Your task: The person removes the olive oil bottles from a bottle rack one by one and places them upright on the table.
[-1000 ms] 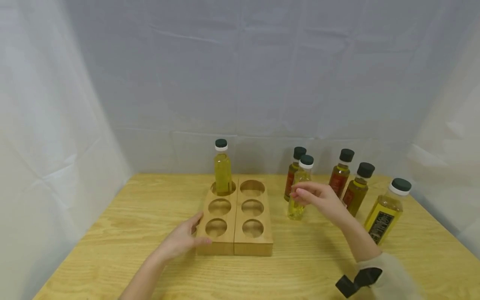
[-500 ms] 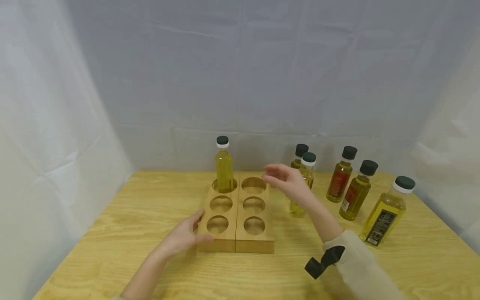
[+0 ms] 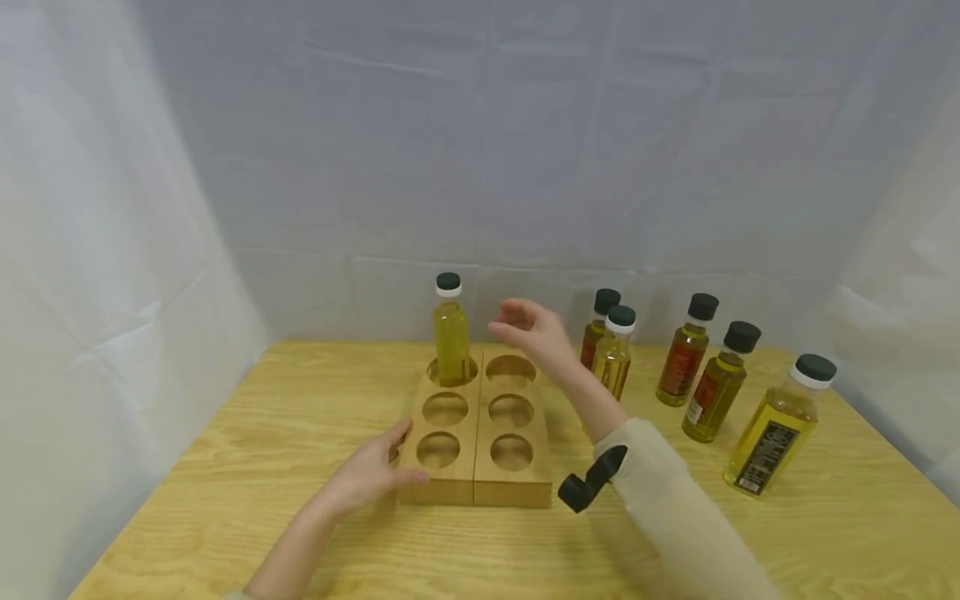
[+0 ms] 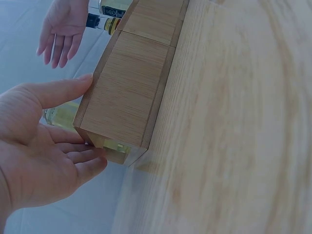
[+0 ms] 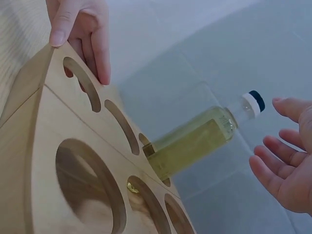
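Observation:
A wooden rack [image 3: 513, 493] with two rows of round holes stands on the table. At its near left corner my left hand [image 3: 367, 475] holds it, thumb at the front edge and fingers along the side. In the far left hole stands a bottle of yellow oil [image 3: 451, 342] with a dark green cap and white collar. My right hand [image 3: 536, 337] is raised over the far right of the rack, fingers loosely bent and holding nothing. The right wrist view shows this hand [image 5: 290, 168] just apart from the bottle's cap [image 5: 256, 100].
Right of the rack stands another green-capped oil bottle [image 3: 612, 358], partly behind my right forearm. Darker bottles with black caps and red labels, such as this one [image 3: 682, 362], stand around it. A larger square bottle [image 3: 772, 442] is at far right. White sheeting [image 3: 480, 167] closes off the back.
My right hand has moved left, from beside the green-capped bottle on the table to above the rack, near the racked bottle. My left hand stays at the rack's corner.

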Tool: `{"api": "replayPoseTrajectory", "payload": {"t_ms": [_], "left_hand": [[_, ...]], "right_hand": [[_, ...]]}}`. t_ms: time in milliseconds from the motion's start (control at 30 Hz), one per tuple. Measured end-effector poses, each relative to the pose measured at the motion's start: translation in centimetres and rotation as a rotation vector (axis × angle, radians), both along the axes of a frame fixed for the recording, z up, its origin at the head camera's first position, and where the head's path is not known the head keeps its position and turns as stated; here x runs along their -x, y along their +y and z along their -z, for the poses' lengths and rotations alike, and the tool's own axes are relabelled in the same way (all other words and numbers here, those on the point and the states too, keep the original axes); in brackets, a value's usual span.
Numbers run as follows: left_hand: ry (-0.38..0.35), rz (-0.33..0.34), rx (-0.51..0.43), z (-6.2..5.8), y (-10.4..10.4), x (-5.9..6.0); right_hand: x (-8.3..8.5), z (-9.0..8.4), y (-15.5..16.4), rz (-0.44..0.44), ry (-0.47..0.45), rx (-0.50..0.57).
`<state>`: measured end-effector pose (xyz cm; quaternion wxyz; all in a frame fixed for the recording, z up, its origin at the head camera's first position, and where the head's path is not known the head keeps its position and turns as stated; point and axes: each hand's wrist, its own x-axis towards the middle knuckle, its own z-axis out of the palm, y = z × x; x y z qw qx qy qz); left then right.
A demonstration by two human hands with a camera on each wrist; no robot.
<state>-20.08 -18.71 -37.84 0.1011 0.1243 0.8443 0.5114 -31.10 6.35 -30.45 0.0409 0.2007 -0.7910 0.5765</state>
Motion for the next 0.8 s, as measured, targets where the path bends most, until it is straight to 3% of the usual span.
{"api": "replayPoseTrajectory", "payload": {"t_ms": [400,800], "left_hand": [[-0.010,-0.010,-0.005,-0.1,0.1,-0.1],[-0.010,-0.005,-0.006,0.1,-0.2,-0.2]], "right_hand": [[2.5,0.4,-3.5,0.061,-0.036,0.041],[4.2,0.7,-6.1,0.084,-0.061,-0.070]]}}
